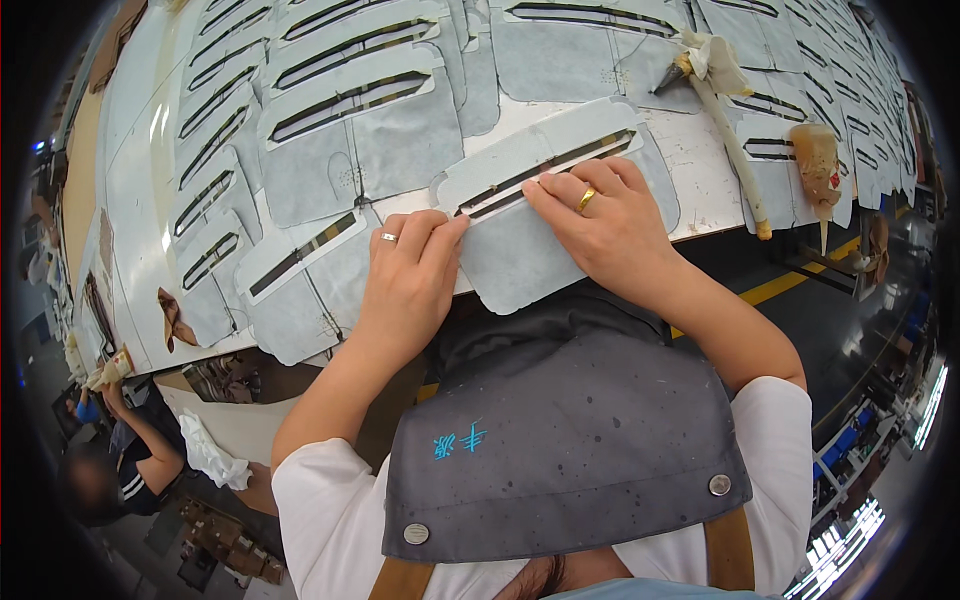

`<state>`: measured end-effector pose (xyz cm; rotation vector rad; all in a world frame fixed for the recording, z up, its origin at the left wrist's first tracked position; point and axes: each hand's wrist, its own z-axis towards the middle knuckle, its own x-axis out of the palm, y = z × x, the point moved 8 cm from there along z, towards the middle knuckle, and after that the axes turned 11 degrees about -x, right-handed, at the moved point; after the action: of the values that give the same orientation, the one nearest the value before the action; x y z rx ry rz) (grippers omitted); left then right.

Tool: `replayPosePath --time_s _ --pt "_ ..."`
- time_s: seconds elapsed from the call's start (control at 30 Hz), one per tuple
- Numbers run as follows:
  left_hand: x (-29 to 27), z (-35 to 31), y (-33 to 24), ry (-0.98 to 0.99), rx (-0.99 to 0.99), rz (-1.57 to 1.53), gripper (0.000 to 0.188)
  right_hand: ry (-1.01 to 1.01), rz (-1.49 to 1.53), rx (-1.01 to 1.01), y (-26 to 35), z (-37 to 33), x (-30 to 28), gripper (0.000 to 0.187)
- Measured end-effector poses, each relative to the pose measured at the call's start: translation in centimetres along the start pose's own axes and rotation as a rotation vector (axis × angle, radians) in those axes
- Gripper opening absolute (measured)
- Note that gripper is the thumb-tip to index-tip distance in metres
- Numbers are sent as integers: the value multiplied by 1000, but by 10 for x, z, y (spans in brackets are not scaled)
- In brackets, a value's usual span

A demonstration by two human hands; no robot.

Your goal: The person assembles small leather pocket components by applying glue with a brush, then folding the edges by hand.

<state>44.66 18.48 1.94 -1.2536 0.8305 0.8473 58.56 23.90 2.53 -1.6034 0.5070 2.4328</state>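
Note:
A light grey, leather-like panel lies in front of me at the table's near edge, its lower part overhanging slightly. A long slot with dark edging runs slantwise across it. My left hand has curled fingers gripping the panel at the slot's left end. With bent fingers, my right hand pinches the lower dark edge of the slot, right of its middle. The fingertips partly cover the edging. Close to my left hand lies another slotted panel.
Many similar panels cover the white table, overlapping in rows. At the right are a hammer with white cloth about its head and a glue bottle, nozzle toward me. A brown scrap lies left. Another person works far left.

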Motion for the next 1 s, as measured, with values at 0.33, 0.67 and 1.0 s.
replayPosePath --time_s 0.33,0.67,1.0 --pt "-3 2 7 36 -97 -206 21 -35 -79 -98 -9 9 -9 16" --pt "-4 68 9 -88 -72 -306 17 -324 -255 459 -86 -77 -93 22" --pt "-4 72 6 67 -393 -1075 26 -407 -185 573 -84 -102 -102 25"
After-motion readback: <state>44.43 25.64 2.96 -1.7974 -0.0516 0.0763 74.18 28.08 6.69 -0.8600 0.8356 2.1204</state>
